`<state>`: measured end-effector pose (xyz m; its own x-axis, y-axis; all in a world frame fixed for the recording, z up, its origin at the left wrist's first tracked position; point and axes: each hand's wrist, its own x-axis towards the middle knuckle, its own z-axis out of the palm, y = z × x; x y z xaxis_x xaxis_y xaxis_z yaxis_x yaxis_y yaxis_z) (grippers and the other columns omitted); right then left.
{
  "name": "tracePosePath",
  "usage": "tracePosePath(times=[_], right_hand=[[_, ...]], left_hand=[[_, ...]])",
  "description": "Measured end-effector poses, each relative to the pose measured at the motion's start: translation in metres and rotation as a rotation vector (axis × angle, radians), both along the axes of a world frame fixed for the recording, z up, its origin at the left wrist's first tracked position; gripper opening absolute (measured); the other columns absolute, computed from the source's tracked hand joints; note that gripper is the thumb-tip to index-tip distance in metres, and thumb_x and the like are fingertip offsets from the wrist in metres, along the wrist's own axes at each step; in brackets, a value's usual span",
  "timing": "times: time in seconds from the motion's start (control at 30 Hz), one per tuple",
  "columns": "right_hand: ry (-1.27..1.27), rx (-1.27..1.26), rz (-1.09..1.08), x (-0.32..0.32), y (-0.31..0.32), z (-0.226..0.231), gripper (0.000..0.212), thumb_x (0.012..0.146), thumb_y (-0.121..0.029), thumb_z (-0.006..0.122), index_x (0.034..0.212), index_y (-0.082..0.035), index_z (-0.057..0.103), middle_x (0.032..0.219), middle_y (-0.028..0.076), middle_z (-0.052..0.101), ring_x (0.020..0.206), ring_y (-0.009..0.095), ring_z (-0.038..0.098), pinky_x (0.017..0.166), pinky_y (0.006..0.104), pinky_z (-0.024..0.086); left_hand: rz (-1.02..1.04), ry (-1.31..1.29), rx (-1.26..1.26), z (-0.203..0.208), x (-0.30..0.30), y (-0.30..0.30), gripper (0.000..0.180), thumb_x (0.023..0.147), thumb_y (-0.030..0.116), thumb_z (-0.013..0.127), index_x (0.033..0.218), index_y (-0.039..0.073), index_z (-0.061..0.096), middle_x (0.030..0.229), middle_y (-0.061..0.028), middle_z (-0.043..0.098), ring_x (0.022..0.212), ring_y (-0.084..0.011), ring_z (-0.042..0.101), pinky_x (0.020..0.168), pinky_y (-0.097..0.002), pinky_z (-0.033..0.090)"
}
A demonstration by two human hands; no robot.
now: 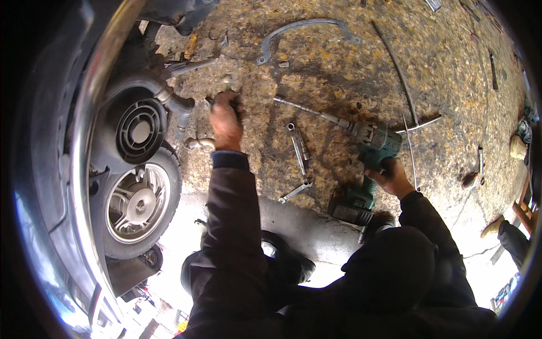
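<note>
My right hand (390, 178) is wrapped round the handle of a green cordless impact driver (379, 144). Its long extension bar (307, 108) points left, ending in a small socket. My left hand (227, 121) is closed over the floor, between that bar's tip and the exhaust parts of a scooter (135, 130). Something dark shows at its fingers, too hidden to make out. A bent metal pipe (200, 143) lies close to my left wrist. Between my hands lie a long wrench (298, 148) and a smaller open-ended wrench (295, 192).
The scooter's rear wheel (138, 206) and its chrome rail (84, 141) stand along the left. A curved grey metal bracket (307, 22) lies farther off, with a long thin rod (395, 62) right of it. Another person's leg (514, 243) shows at the right edge.
</note>
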<state>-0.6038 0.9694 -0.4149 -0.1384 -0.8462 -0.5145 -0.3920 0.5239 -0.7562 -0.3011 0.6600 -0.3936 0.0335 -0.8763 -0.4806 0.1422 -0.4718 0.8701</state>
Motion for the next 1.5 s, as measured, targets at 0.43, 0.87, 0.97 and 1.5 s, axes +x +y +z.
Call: tracePosePath(times=[0.43,0.87,0.97,1.5], right_hand=[[0.350,-0.102,0.691,-0.024,-0.101,0.148,0.044,0.086,-0.042,0.067,0.109,-0.006,0.063,0.094,0.018,0.067,0.088,0.032,0.066,0.076,0.0449,0.051],[-0.458,-0.699,0.072,0.157,-0.253,0.235,0.028,0.090,-0.026,0.064,0.100,-0.001,0.070,0.092,0.019,0.070,0.086,0.031,0.067,0.078,0.0399,0.050],[-0.474,-0.692,-0.009,0.169,-0.254,0.223,0.026,0.089,-0.023,0.063,0.093,0.001,0.070,0.088,0.020,0.069,0.084,0.032,0.066,0.077,0.0391,0.050],[-0.417,-0.664,0.006,0.172,-0.307,0.188,0.035,0.083,-0.011,0.066,0.115,0.002,0.063,0.103,0.013,0.068,0.094,0.020,0.062,0.083,0.0311,0.048]], left_hand=[[-0.090,1.238,0.126,0.137,-0.043,0.070,0.019,0.083,0.020,0.055,0.070,0.007,0.051,0.067,-0.0021,0.046,0.058,-0.0145,0.040,0.050,-0.0282,0.032],[0.063,0.299,0.166,0.247,-0.019,0.083,0.019,0.093,0.024,0.045,0.078,0.012,0.050,0.061,0.0019,0.040,0.049,-0.0095,0.035,0.042,-0.0220,0.025],[0.223,0.078,0.022,0.244,-0.022,0.092,0.014,0.093,0.018,0.051,0.081,0.010,0.053,0.062,0.0015,0.041,0.048,-0.0103,0.036,0.043,-0.0243,0.028],[0.147,-0.865,-0.697,0.207,0.004,0.045,0.023,0.089,0.016,0.063,0.086,-0.007,0.067,0.069,-0.0086,0.062,0.056,-0.0151,0.053,0.053,-0.0306,0.041]])
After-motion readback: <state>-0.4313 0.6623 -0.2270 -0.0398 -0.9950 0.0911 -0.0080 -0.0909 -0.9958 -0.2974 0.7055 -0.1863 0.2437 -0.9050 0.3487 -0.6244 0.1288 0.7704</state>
